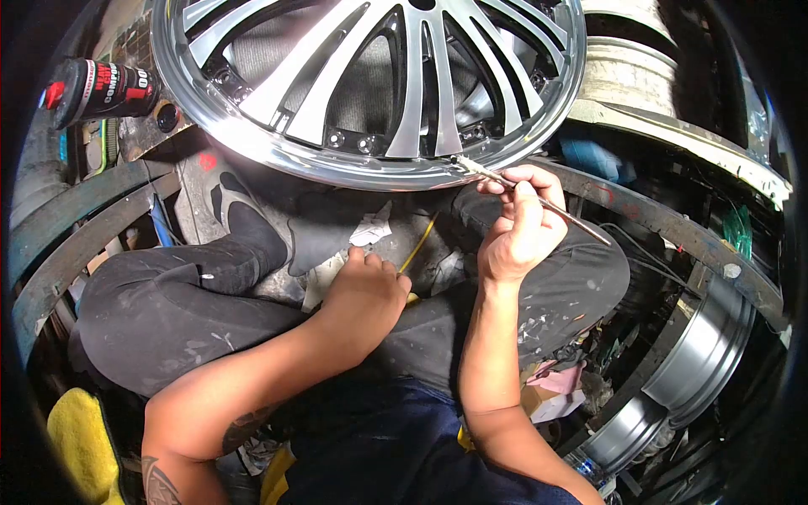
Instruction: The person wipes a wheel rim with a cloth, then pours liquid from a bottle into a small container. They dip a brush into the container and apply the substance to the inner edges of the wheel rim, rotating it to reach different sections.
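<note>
My right hand [523,225] pinches the thin handle of a small paintbrush [560,210]. The pale, smeared bristles touch the lower lip of a black and polished-silver car wheel [324,99], which lies face up before me. My left hand [368,288] hangs above my lap, back upward and fingers curled under. Whatever sits inside that hand is hidden. Just past its knuckles is a crumpled white paper or cloth [372,225], and a thin yellow stick or cord [418,244] runs close beside it.
A black bottle of compound [109,91] lies at the upper left by a small open cap or pot [168,116]. Curved metal bars [656,217] surround my legs. More wheels [705,352] stand at the right, and a yellow cloth [84,446] is at the lower left.
</note>
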Available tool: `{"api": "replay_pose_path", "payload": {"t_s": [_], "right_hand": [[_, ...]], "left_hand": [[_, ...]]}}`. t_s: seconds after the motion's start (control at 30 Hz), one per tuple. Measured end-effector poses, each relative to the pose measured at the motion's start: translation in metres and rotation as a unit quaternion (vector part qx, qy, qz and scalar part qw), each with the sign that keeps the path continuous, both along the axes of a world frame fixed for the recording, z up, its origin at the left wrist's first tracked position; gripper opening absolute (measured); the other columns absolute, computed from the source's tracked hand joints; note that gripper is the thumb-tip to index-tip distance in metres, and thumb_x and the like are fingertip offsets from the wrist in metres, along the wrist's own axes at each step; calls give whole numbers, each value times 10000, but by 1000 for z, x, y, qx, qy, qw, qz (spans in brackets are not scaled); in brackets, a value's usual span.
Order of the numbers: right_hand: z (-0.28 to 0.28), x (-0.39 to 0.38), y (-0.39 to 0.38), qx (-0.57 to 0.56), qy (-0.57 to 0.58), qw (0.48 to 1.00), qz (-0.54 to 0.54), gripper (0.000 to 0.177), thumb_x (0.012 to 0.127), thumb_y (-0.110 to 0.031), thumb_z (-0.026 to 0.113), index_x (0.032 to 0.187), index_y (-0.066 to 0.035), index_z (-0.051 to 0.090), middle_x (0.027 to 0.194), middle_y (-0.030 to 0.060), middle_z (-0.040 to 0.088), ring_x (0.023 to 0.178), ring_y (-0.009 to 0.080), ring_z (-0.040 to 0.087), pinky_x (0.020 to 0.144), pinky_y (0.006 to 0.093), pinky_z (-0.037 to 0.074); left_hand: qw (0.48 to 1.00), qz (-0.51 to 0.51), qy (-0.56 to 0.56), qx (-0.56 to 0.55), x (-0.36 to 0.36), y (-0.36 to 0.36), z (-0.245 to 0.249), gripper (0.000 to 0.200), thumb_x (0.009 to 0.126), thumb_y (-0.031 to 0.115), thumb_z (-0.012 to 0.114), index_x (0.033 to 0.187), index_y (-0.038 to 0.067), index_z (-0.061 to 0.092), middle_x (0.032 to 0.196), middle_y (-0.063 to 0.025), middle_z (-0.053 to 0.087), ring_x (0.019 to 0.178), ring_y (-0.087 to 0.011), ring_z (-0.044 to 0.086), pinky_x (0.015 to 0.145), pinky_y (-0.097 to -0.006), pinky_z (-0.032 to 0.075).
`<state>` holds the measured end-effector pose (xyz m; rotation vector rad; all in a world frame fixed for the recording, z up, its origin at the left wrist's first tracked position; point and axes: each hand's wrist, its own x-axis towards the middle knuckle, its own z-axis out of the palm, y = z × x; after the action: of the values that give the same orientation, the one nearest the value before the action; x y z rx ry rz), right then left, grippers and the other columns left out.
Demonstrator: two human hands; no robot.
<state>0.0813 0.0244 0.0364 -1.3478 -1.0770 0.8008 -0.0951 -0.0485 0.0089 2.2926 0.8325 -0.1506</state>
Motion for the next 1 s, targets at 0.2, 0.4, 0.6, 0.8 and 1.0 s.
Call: {"api": "replay_pose_path", "payload": {"t_s": [0.2,0.4,0.6,0.8,1.0], "right_hand": [[0,0,0,-5,-8,1000,-1,127,940,-18,522,967,71,608,864,126,632,726,175,637,727,294,518],[2,0,-1,-13,-21,1000,4,126,940,-13,521,968,72,610,879,129,637,730,176,639,733,291,515],[2,-1,0,-11,-20,1000,-3,127,940,3,518,972,76,615,895,129,640,736,174,644,729,285,514],[1,-1,-1,-16,-14,1000,-11,128,940,4,519,973,74,621,881,119,644,728,169,646,719,274,509],[-1,-1,0,-6,-12,1000,-11,128,941,3,515,973,72,617,867,120,644,725,169,644,719,281,511]], "left_hand": [[1000,5,-5,5,-1,2,3,138,897,204,596,925,91,671,855,-88,655,870,-253,621,806,-411,424],[1000,6,-13,1,-2,2,4,144,895,216,606,918,88,669,848,-83,643,884,-251,611,807,-407,416],[1000,0,-3,-19,-1,3,4,157,879,232,638,944,91,659,868,-84,640,895,-251,604,810,-411,410],[1000,1,2,-17,-1,3,6,184,851,244,676,955,93,656,873,-79,643,902,-249,610,822,-412,412],[1000,8,-2,-12,-1,2,5,194,844,248,685,955,92,657,890,-84,653,904,-250,617,828,-413,417]]}}
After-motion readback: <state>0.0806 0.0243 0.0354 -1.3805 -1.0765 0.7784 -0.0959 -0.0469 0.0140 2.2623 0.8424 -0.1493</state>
